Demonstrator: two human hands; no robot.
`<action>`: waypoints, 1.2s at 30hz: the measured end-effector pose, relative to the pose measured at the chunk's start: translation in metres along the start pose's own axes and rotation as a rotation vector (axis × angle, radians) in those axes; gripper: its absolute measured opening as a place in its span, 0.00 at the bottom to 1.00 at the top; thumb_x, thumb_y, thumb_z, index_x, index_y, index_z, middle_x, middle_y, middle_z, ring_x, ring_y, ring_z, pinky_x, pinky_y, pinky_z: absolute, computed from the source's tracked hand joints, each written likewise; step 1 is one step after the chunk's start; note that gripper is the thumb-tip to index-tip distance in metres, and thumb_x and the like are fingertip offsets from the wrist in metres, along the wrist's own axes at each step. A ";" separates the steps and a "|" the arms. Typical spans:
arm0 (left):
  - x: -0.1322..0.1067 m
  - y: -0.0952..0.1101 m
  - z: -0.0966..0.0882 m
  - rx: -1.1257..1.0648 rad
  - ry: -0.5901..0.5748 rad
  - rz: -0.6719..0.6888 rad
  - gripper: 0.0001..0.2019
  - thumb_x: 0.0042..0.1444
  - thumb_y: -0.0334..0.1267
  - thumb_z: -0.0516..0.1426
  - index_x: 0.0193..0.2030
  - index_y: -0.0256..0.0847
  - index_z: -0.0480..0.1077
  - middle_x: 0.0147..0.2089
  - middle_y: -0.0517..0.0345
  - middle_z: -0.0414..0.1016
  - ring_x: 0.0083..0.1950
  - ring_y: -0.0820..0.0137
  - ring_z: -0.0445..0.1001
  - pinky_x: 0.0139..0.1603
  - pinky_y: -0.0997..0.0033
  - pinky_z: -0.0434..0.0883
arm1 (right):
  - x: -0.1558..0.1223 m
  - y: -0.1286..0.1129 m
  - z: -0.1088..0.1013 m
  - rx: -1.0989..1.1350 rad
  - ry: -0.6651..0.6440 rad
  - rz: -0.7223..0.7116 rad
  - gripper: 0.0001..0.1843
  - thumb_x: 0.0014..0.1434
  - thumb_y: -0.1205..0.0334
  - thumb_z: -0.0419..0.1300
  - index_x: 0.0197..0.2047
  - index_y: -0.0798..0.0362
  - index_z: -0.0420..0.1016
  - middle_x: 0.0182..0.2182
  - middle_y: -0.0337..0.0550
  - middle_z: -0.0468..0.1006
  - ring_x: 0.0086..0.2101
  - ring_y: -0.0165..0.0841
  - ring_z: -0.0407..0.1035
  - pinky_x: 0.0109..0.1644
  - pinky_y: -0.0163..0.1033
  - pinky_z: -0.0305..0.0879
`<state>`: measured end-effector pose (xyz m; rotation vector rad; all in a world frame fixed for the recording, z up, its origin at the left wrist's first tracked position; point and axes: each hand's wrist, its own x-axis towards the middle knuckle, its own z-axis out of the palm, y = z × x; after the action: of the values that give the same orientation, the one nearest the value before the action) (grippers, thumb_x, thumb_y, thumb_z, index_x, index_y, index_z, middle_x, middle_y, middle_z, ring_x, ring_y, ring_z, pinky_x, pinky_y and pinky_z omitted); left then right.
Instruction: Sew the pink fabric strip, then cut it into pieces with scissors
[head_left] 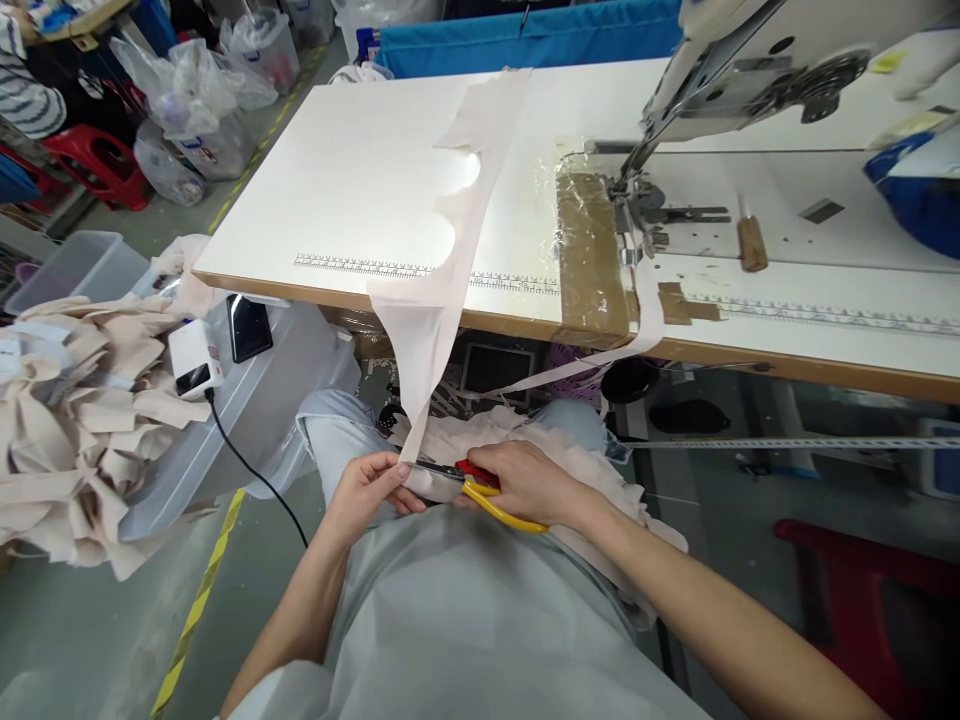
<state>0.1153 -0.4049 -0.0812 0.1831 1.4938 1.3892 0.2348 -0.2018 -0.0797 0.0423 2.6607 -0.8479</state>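
Observation:
Over my lap, my left hand (375, 487) pinches the narrow lower end of a pale pink fabric piece (424, 330). That piece runs up over the table's front edge and lies across the white top. My right hand (521, 483) grips scissors (504, 508) with yellow and red handles. Their dark blades point left and meet the fabric close to my left fingertips; whether they are closed on it I cannot tell. Gathered pale fabric (592, 465) covers my lap behind and below my right hand.
A sewing machine (637, 190) stands on the white table (337, 180), with a pale strip (585, 362) hanging from its foot. A wooden-handled tool (751, 240) lies right of it. At left, a plastic bin (247, 420) bears fabric pieces (90, 420), a phone (249, 327) and a white power bank (195, 358).

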 end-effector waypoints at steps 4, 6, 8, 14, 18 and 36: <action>-0.002 0.002 0.000 0.014 0.000 -0.010 0.21 0.48 0.53 0.64 0.32 0.33 0.72 0.22 0.50 0.78 0.24 0.67 0.78 0.26 0.76 0.70 | 0.000 0.002 0.001 0.015 0.014 -0.014 0.29 0.58 0.34 0.50 0.22 0.51 0.59 0.19 0.38 0.65 0.20 0.29 0.55 0.25 0.35 0.43; -0.002 0.003 0.000 0.021 0.007 -0.014 0.21 0.48 0.53 0.64 0.33 0.33 0.72 0.22 0.51 0.78 0.24 0.66 0.78 0.26 0.75 0.70 | 0.000 0.001 0.001 -0.005 0.024 -0.021 0.28 0.58 0.35 0.50 0.23 0.51 0.59 0.20 0.39 0.66 0.21 0.29 0.57 0.25 0.35 0.42; -0.002 0.003 0.000 0.026 0.002 -0.022 0.21 0.47 0.53 0.64 0.32 0.34 0.72 0.21 0.51 0.77 0.24 0.66 0.78 0.25 0.75 0.69 | 0.001 0.000 0.002 -0.031 0.036 -0.031 0.27 0.58 0.36 0.52 0.24 0.51 0.60 0.22 0.40 0.68 0.22 0.30 0.59 0.25 0.35 0.42; 0.002 0.000 0.000 0.046 -0.029 -0.043 0.21 0.47 0.54 0.63 0.30 0.35 0.70 0.20 0.53 0.76 0.23 0.67 0.77 0.24 0.76 0.68 | 0.008 0.000 0.006 -0.005 0.079 -0.010 0.24 0.56 0.40 0.57 0.23 0.51 0.61 0.21 0.38 0.68 0.22 0.30 0.59 0.26 0.35 0.42; 0.006 0.003 0.000 0.267 -0.071 0.008 0.20 0.56 0.54 0.56 0.35 0.36 0.70 0.24 0.53 0.77 0.27 0.66 0.78 0.28 0.73 0.71 | 0.000 0.008 0.013 0.119 0.138 0.030 0.27 0.56 0.38 0.55 0.21 0.52 0.56 0.18 0.36 0.62 0.21 0.28 0.54 0.26 0.35 0.42; 0.097 0.068 0.029 2.027 -0.050 0.525 0.15 0.58 0.20 0.46 0.43 0.27 0.72 0.44 0.36 0.71 0.43 0.59 0.73 0.34 0.68 0.69 | -0.060 0.024 0.037 0.673 0.363 0.227 0.23 0.56 0.41 0.59 0.26 0.51 0.57 0.22 0.34 0.59 0.24 0.30 0.53 0.26 0.34 0.50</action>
<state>0.0586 -0.2968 -0.0746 1.8546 2.2981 -0.3619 0.3061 -0.1982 -0.1015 0.7037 2.4645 -1.7385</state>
